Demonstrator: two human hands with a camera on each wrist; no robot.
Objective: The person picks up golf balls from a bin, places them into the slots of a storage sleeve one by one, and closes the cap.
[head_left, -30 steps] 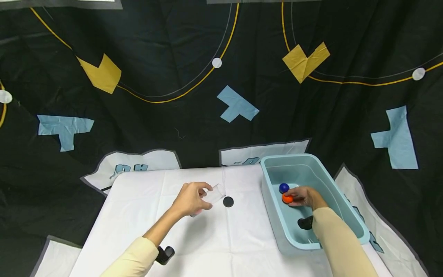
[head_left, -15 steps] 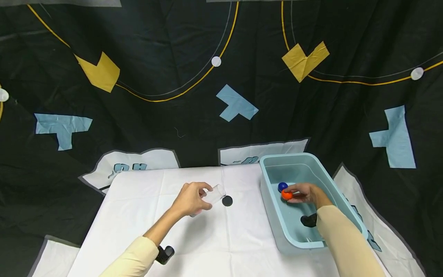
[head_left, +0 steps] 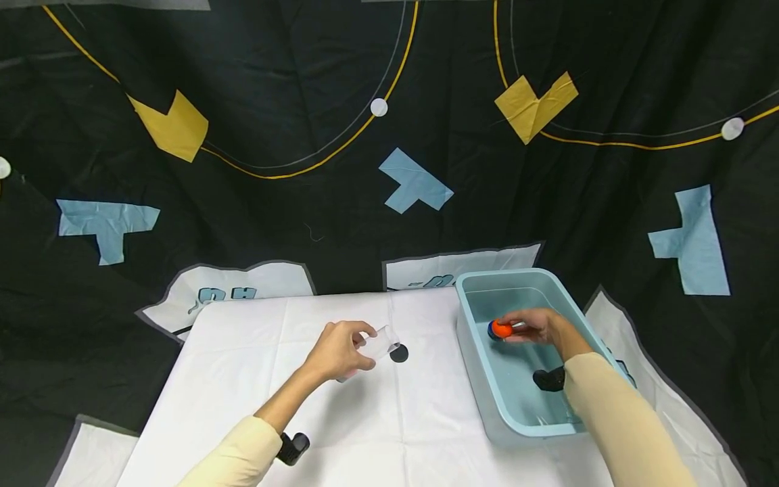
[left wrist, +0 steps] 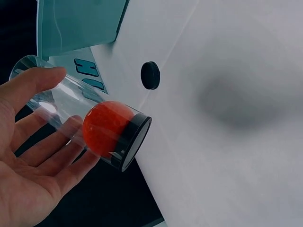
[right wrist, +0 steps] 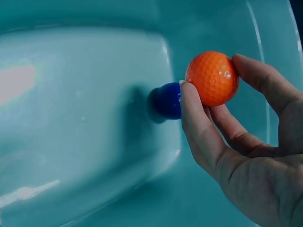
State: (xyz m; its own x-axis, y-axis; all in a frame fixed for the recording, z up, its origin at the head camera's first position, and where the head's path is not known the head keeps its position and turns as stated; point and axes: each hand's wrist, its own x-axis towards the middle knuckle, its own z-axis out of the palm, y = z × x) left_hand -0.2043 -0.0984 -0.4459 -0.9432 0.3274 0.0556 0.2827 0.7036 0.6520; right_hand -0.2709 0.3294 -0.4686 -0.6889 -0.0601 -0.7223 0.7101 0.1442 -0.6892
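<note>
My left hand [head_left: 337,352] holds a clear plastic tube [head_left: 379,343] tilted over the white table; in the left wrist view the tube [left wrist: 80,113] has a black cap at its lower end and an orange ball [left wrist: 106,127] inside. A black round lid [head_left: 398,353] lies on the cloth just right of the tube. My right hand [head_left: 535,328] is inside the teal bin [head_left: 481,379] and pinches an orange golf ball [head_left: 502,329] between thumb and fingers. A blue ball [right wrist: 166,100] sits on the bin floor right behind it.
The white cloth-covered table [head_left: 389,419] stands before a black patterned backdrop [head_left: 304,169]. Black wrist camera mounts show at my left forearm [head_left: 294,447] and inside the bin at my right forearm [head_left: 550,379].
My right hand has lifted the orange golf ball a little and moved it toward the bin's far end, now in front of the blue ball. The left hand with the tube has barely moved.
</note>
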